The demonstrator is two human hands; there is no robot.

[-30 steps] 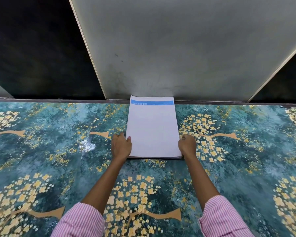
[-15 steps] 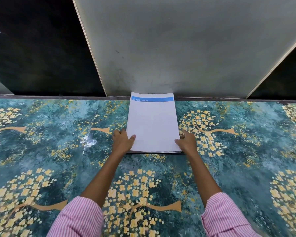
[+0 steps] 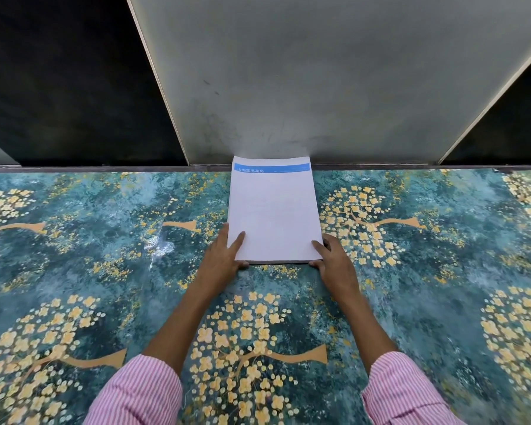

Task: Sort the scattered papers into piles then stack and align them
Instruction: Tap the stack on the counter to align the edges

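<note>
— How are the hands holding it?

— Both grip the near corners of the paper stack (image 3: 273, 210). The left hand (image 3: 223, 256) has its forefinger laid flat on the top sheet and its thumb tucked against the near edge, so it pinches the near-left corner. The right hand (image 3: 334, 262) does the same on the near-right corner, one finger on top, thumb at the near edge. Neither hand is spread open.

— Which way does the stack run?

— Its long axis points straight away from the person. The short edge carrying the blue band (image 3: 272, 167) is the far one and sits right at the foot of the grey panel (image 3: 288, 87); whether it actually touches the panel I cannot tell. The other short edge lies between the two hands.

— And how does it look?

— White, plain top sheet, with small pale lettering in the blue band, too small to read. The sheets look squared up: the sides run as single clean lines, and a thin dark line shows under the near edge.

— Where is it lying?

— Flat on the tablecloth (image 3: 105, 256), a teal one with yellow blossom trees, at the middle of the far edge.

— Any room around it?

— Bare cloth to the left, right and near side, wide on each. Only the far side is closed off, by the grey panel with dark panels (image 3: 68, 87) either side. Pink-striped sleeves (image 3: 135, 394) sit at the near edge.
</note>
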